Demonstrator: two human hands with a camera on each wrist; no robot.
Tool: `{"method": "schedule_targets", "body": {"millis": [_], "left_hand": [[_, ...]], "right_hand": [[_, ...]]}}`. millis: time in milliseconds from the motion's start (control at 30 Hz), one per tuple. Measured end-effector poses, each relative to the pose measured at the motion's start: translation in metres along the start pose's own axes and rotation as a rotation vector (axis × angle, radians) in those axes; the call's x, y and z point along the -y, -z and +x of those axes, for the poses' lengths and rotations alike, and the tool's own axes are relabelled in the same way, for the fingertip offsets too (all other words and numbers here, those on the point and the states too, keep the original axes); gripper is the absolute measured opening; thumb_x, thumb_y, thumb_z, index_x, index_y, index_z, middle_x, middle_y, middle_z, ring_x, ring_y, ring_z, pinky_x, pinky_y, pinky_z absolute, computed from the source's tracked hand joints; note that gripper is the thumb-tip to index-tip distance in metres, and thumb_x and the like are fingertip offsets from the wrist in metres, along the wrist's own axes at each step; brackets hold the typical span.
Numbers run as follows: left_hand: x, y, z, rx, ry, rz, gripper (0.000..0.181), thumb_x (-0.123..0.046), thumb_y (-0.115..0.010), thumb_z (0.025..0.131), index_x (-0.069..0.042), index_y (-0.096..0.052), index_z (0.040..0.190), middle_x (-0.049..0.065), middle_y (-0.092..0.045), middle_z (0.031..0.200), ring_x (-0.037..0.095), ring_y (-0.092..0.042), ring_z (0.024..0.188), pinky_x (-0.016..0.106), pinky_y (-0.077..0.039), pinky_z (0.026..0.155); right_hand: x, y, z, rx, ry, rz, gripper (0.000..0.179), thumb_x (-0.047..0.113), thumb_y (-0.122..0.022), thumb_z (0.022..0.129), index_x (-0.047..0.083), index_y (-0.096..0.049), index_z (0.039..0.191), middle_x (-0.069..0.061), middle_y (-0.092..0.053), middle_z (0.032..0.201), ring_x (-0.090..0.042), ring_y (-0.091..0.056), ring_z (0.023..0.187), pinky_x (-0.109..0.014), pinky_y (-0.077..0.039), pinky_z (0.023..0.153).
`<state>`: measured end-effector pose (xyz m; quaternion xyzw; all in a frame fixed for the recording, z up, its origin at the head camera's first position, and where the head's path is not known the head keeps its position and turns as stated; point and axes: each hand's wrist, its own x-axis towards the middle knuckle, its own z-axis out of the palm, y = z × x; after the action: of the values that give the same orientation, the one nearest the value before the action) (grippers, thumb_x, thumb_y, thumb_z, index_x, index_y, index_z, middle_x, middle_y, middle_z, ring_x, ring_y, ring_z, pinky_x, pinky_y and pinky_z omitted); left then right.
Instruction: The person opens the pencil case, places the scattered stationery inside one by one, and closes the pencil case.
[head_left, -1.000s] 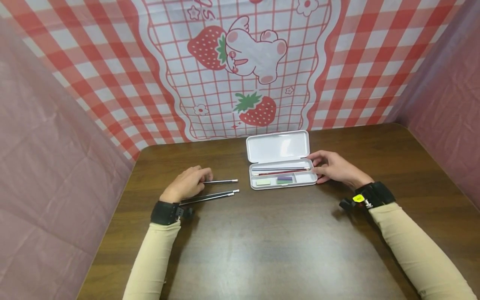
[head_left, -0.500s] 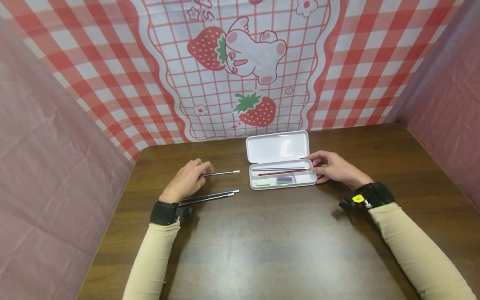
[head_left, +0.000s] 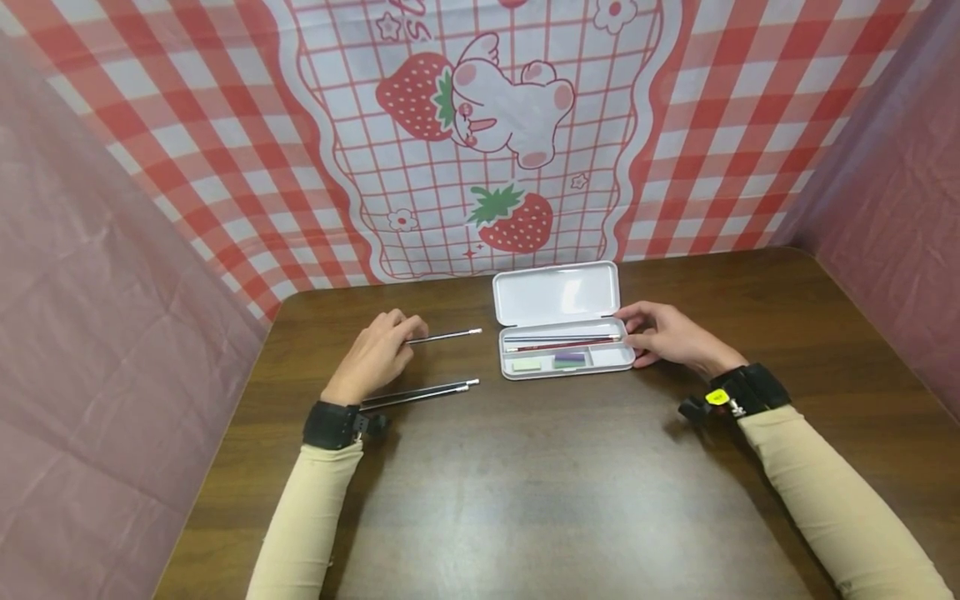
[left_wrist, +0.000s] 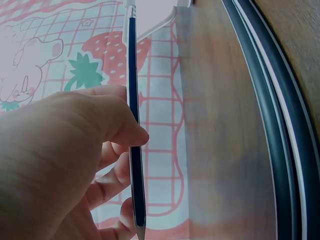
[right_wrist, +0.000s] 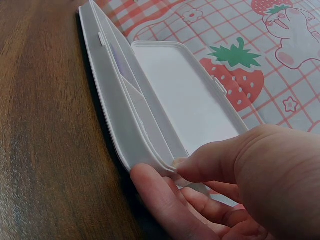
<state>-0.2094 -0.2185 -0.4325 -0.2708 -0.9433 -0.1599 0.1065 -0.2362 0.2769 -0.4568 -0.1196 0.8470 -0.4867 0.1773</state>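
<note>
My left hand (head_left: 378,354) pinches a dark pencil (left_wrist: 133,75) between thumb and fingers. The pencil's white eraser end (head_left: 476,332) points right, and its sharpened tip shows low in the left wrist view. Two more dark pencils (head_left: 431,392) lie on the table beside that wrist. An open white pencil case (head_left: 540,374) stands right of them, its lid (head_left: 555,293) tilted back. My right hand (head_left: 671,340) grips the case's right end, thumb on the rim and fingers against the outer wall. Inside lie a red pencil (head_left: 562,344) and a dark striped pencil (head_left: 551,337).
The case's front compartments hold a pale green block (head_left: 527,365) and a purple-and-green block (head_left: 568,360). A strawberry-print cloth (head_left: 517,221) hangs behind the brown wooden table (head_left: 525,483). Pinkish curtains (head_left: 90,333) flank it on both sides.
My left hand has raised the pencil away from the two on the table, its eraser end shifting toward the back and slightly right. The right hand and pencil case stay in place.
</note>
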Motion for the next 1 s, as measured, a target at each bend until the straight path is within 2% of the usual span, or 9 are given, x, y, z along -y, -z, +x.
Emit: {"method": "schedule_targets", "body": {"millis": [333,733,1000], "left_hand": [[-0.006,0.002,0.006,-0.024,-0.014,0.007,0.031,0.005,-0.069,0.096,-0.009,-0.074,0.123,0.014,-0.070,0.108,0.033,-0.065,0.102,0.051,-0.056,0.084],[-0.015,0.017,0.020,-0.069,-0.014,0.015,0.032,0.005,-0.067,0.096,-0.010,-0.074,0.123,0.015,-0.069,0.108,0.037,-0.066,0.105,0.053,-0.055,0.085],[-0.022,0.005,0.027,-0.036,-0.007,0.002,0.033,0.005,-0.069,0.094,-0.010,-0.074,0.123,0.014,-0.068,0.105,0.036,-0.065,0.104,0.052,-0.057,0.086]], "right_hand": [[-0.002,0.001,0.001,-0.008,0.004,-0.004,0.054,-0.001,-0.066,0.107,-0.011,-0.049,0.158,-0.028,-0.052,0.131,-0.019,-0.067,0.097,-0.031,-0.069,0.072],[-0.003,-0.001,0.003,0.000,0.004,0.005,0.053,0.000,-0.065,0.108,-0.010,-0.050,0.158,-0.029,-0.051,0.132,-0.020,-0.068,0.099,-0.032,-0.070,0.073],[-0.002,-0.001,0.001,0.001,-0.001,0.003,0.055,0.001,-0.066,0.108,-0.010,-0.049,0.158,-0.028,-0.051,0.133,-0.021,-0.068,0.101,-0.033,-0.070,0.074]]}}
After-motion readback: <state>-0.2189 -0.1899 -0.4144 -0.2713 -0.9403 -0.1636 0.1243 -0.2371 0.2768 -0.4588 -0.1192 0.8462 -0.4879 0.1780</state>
